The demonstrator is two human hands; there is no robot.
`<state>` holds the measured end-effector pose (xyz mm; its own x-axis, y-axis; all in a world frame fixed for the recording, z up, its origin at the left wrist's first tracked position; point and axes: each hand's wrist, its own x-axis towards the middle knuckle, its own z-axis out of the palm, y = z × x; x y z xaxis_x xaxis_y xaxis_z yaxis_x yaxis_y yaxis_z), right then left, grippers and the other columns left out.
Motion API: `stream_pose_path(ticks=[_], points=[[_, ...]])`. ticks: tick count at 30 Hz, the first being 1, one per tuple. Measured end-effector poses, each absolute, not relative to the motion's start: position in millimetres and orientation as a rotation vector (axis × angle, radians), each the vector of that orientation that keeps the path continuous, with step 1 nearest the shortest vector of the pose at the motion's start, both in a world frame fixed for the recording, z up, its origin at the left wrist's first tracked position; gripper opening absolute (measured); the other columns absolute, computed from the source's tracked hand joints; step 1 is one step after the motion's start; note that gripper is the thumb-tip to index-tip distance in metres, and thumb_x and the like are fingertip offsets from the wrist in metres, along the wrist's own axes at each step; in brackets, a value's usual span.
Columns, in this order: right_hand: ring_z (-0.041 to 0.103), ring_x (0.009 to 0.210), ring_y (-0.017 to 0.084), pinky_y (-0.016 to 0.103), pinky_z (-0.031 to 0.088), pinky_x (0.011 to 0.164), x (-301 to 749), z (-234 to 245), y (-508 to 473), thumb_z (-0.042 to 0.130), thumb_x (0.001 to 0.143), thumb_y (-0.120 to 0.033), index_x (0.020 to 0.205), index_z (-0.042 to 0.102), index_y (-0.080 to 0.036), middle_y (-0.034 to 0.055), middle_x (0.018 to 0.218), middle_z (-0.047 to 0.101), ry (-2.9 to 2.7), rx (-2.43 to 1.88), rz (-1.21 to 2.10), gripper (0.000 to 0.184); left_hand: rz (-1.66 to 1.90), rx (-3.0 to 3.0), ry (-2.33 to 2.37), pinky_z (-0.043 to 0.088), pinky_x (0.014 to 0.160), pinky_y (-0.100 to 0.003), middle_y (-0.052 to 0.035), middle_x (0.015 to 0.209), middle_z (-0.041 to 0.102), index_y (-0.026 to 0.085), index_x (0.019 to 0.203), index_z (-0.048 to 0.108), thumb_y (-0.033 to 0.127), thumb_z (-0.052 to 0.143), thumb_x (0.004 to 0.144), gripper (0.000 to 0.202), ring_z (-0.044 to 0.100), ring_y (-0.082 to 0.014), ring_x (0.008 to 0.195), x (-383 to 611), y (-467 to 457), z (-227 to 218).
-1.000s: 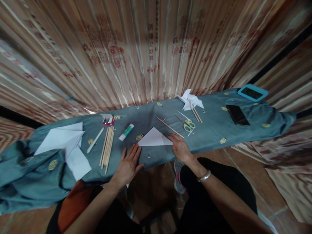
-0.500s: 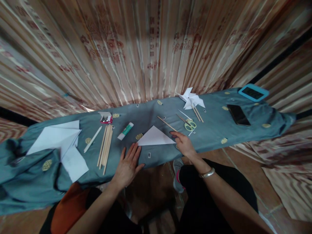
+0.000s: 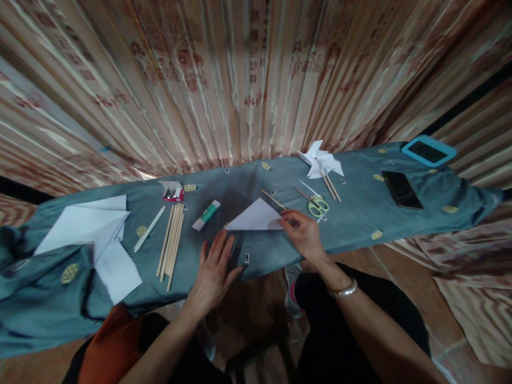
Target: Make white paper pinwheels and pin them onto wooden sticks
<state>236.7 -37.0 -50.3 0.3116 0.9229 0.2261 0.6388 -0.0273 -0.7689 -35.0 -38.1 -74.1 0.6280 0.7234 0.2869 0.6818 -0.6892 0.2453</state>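
A white sheet of paper folded into a triangle (image 3: 256,216) lies on the cloth in front of me, its long edge toward me. My left hand (image 3: 215,269) rests flat with its fingers apart, the fingertips just at the paper's left corner. The fingers of my right hand (image 3: 306,234) are curled together over the right corner, which they hide. Just beyond them lies a single wooden stick (image 3: 272,198). Green-handled scissors (image 3: 318,207) are to the right of it, and a glue stick (image 3: 206,215) is to the left of the paper.
On the cloth-covered table (image 3: 256,256) at left are white paper sheets (image 3: 84,224), a white pen (image 3: 149,228), several wooden sticks (image 3: 170,245) and a small box of pins (image 3: 173,192). At right are a paper pinwheel (image 3: 320,160), a phone (image 3: 402,190) and a blue-framed device (image 3: 429,151).
My right hand's fingers have curled in over the paper's right corner. The triangle has shifted slightly away from me, and my left fingertips now sit just below its left corner.
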Motion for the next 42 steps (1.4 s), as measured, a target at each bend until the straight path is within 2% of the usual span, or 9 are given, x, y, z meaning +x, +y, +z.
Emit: stream_pose_path(ticks=[8, 11, 15, 20, 23, 28, 33, 38, 42], points=[[0.069, 0.097, 0.021, 0.033, 0.055, 0.087, 203.3, -25.5, -61.6, 0.049, 0.093, -0.020, 0.088, 0.066, -0.020, 0.0093, 0.106, 0.071, -1.827, -1.596, 0.156, 0.018, 0.901, 2.841, 1.034, 0.024, 0.116, -0.056, -0.0218, 0.158, 0.025, 0.021, 0.154, 0.001, 0.017, 0.055, 0.091, 0.083, 0.017, -0.0305, 0.148, -5.5, -43.1, -49.8], [0.069, 0.098, 0.023, 0.034, 0.058, 0.084, 181.0, -36.5, -74.9, 0.046, 0.092, -0.013, 0.095, 0.067, -0.016, 0.0132, 0.109, 0.070, -2.061, -1.510, 0.072, 0.022, 0.886, 2.918, 0.987, 0.010, 0.119, -0.057, -0.0170, 0.151, 0.041, 0.022, 0.152, 0.019, 0.009, 0.050, 0.091, 0.070, 0.024, -0.0267, 0.147, -1.5, -46.1, -47.6], [0.066, 0.104, 0.025, 0.038, 0.058, 0.088, 172.3, -44.4, -82.2, 0.045, 0.092, -0.014, 0.106, 0.066, -0.014, 0.0157, 0.113, 0.069, -2.152, -1.487, 0.133, 0.025, 0.742, 2.902, 0.946, -0.010, 0.117, -0.059, -0.0090, 0.127, 0.067, 0.020, 0.130, 0.055, 0.010, 0.046, 0.095, 0.038, 0.054, -0.0228, 0.128, -4.8, -40.2, -47.3], [0.061, 0.112, 0.025, 0.041, 0.054, 0.096, 193.3, -38.2, -74.6, 0.049, 0.091, -0.014, 0.117, 0.064, -0.016, 0.0125, 0.122, 0.066, -2.226, -1.454, 0.370, 0.030, 0.715, 2.844, 0.917, 0.007, 0.118, -0.066, -0.0051, 0.105, 0.075, 0.020, 0.103, 0.070, 0.011, 0.050, 0.093, 0.023, 0.068, -0.0222, 0.104, -15.8, -26.7, -51.8], [0.051, 0.127, 0.029, 0.049, 0.047, 0.103, 207.4, -39.4, -66.3, 0.045, 0.086, -0.001, 0.123, 0.062, -0.015, 0.0159, 0.135, 0.058, -2.282, -1.502, 0.298, 0.043, 0.786, 2.822, 0.902, 0.023, 0.118, -0.060, -0.0061, 0.105, 0.075, 0.018, 0.101, 0.070, 0.011, 0.046, 0.095, 0.026, 0.070, -0.0192, 0.100, -21.4, -24.7, -57.0], [0.038, 0.139, 0.030, 0.055, 0.040, 0.108, 214.8, -49.8, -59.6, 0.049, 0.087, -0.003, 0.126, 0.060, -0.021, 0.0136, 0.145, 0.050, -2.322, -1.464, 0.216, 0.044, 0.786, 2.740, 0.864, 0.043, 0.110, -0.052, -0.0081, 0.110, 0.073, 0.017, 0.106, 0.068, 0.014, 0.045, 0.096, 0.025, 0.070, -0.0177, 0.103, -30.8, -29.8, -65.6], [0.057, 0.122, 0.027, 0.048, 0.049, 0.100, 225.9, -52.7, -67.8, 0.047, 0.088, -0.005, 0.107, 0.069, -0.017, 0.0138, 0.126, 0.065, -2.281, -1.388, 0.421, 0.031, 0.860, 2.620, 0.853, 0.055, 0.097, -0.042, -0.0097, 0.112, 0.073, 0.017, 0.108, 0.067, 0.015, 0.049, 0.095, 0.022, 0.067, -0.0210, 0.110, -41.0, -41.7, -61.6], [0.066, 0.104, 0.022, 0.040, 0.052, 0.093, 230.8, -47.2, -70.0, 0.053, 0.088, -0.015, 0.099, 0.072, -0.022, 0.0073, 0.107, 0.074, -2.062, -1.407, 0.749, 0.024, 0.838, 2.403, 0.986, 0.060, 0.081, -0.033, -0.0091, 0.096, 0.075, 0.016, 0.103, 0.069, 0.024, 0.049, 0.097, 0.023, 0.072, -0.0190, 0.091, -44.9, -48.1, -56.3], [0.069, 0.083, 0.018, 0.029, 0.053, 0.075, 223.3, -46.2, -63.5, 0.058, 0.088, -0.031, 0.095, 0.073, -0.022, 0.0033, 0.090, 0.075, -1.830, -1.515, 0.941, 0.018, 0.773, 2.314, 1.079, 0.057, 0.078, -0.033, -0.0073, 0.092, 0.074, 0.017, 0.101, 0.070, 0.028, 0.048, 0.097, 0.025, 0.070, -0.0190, 0.087, -42.2, -42.1, -55.6]])
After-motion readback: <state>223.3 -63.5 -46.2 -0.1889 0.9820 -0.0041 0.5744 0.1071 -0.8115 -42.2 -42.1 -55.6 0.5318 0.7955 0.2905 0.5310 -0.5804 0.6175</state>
